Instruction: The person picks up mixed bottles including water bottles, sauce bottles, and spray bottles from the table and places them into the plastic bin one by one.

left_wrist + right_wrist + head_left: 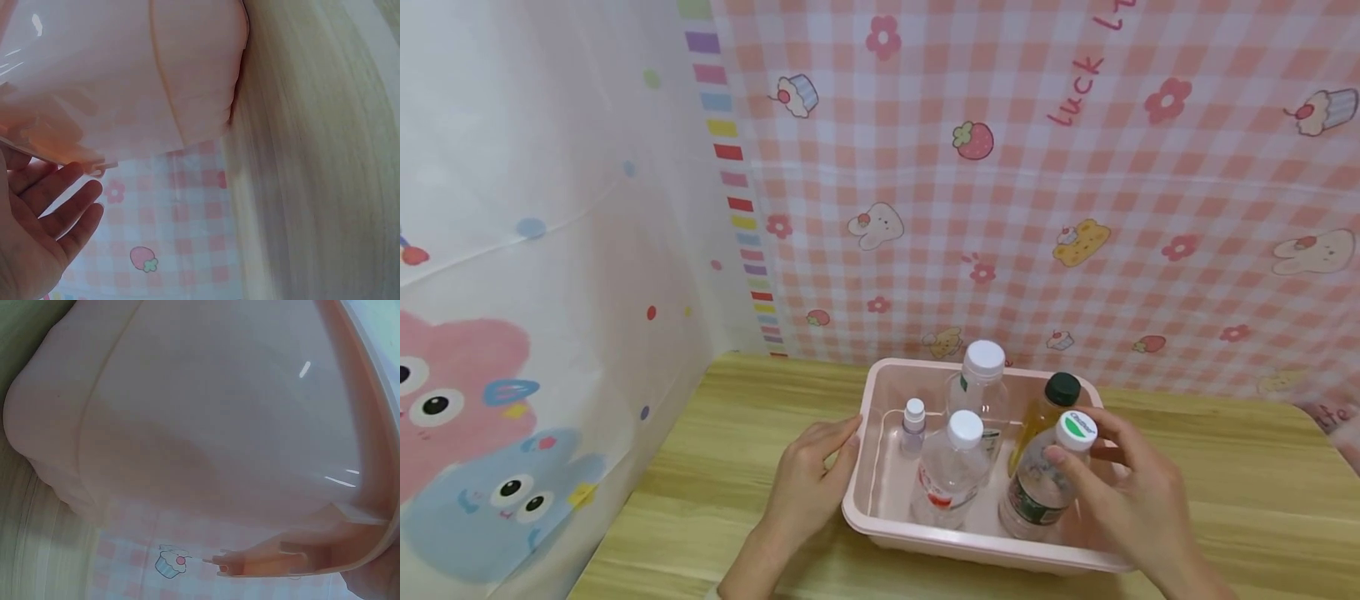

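A pink plastic basin point(992, 546) sits on the table and holds several bottles. In the head view my right hand point(1138, 492) grips a clear plastic bottle point(1037, 496) near its white cap with a green mark, thumb on the near side and fingers behind. That bottle stands in the basin's right part. My left hand point(808, 475) touches the basin's left rim; its fingers point(62, 194) reach loosely extended beneath the edge in the left wrist view. Only a sliver of the right hand shows in the right wrist view, beyond the rim.
Inside the basin also stand a bottle with red print point(951, 479), a tall white-capped bottle point(985, 362), a dark-capped bottle of yellow liquid point(1063, 390) and a small white-capped bottle point(913, 425). Behind the wooden table point(1232, 483) hangs a pink checked cloth point(1030, 200).
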`<state>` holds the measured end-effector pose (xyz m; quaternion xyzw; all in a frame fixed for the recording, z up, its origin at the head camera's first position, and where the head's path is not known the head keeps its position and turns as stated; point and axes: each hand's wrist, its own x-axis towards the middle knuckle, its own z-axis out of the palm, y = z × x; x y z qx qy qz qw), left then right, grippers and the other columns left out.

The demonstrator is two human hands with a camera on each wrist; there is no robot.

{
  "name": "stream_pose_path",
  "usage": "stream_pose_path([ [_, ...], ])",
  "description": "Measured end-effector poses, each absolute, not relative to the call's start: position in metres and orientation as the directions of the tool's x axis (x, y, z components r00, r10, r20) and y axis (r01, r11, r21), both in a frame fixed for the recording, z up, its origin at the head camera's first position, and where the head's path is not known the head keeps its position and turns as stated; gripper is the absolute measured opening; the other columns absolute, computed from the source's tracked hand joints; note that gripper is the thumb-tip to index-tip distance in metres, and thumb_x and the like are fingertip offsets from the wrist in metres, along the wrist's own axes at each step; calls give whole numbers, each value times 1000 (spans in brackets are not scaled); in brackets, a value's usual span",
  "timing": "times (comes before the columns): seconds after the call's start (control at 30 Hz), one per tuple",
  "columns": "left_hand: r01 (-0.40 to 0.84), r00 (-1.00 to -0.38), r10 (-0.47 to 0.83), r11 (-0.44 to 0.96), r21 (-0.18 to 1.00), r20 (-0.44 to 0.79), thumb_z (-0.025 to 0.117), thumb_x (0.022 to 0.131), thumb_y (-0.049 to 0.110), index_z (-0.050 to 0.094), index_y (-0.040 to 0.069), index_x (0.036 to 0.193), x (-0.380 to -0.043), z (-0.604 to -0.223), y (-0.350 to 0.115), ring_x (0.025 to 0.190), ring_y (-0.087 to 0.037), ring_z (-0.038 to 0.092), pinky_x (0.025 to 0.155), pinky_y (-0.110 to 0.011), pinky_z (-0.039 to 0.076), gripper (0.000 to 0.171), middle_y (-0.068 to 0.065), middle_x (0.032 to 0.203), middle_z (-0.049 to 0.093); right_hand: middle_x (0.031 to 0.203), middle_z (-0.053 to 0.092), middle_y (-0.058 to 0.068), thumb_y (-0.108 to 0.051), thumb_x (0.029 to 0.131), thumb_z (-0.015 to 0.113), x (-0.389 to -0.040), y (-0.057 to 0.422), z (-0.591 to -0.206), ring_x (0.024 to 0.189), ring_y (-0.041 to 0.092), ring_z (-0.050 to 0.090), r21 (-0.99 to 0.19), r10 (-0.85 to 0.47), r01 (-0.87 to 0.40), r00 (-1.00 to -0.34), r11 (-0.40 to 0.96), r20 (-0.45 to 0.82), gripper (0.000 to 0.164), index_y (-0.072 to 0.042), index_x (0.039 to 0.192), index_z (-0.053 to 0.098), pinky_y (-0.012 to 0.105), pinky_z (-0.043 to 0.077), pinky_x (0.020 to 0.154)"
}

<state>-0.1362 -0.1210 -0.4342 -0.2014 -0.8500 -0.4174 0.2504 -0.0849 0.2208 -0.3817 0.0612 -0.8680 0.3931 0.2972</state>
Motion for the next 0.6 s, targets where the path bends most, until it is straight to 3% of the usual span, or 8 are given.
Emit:
stream_pose_path([
  [0.13,564,-783,138,568,600,606,71,95,7,78,4,122,-137,-435,-120,105,-18,73,91,-42,61,28,-5,120,77,110,75,3,-1,74,94,-84,223,-382,87,-6,64,-651,128,-335,-821,681,556,57,-7,125,70,8,54,75],
  [0.37,563,-785,142,569,600,603,71,96,7,77,3,122,-138,-435,-120,106,-19,73,92,-42,61,28,-5,120,77,113,67,-20,3,72,94,-83,226,-382,88,-7,65,-639,104,-375,-806,672,583,60,-8,126,71,7,53,79],
  [0.6,560,-791,152,572,600,593,70,96,7,77,2,122,-137,-434,-121,106,-17,72,92,-39,61,27,-6,120,77,120,68,-20,10,75,88,-79,235,-380,97,-7,65,-626,65,-452,-777,636,627,58,-5,128,69,7,51,85],
])
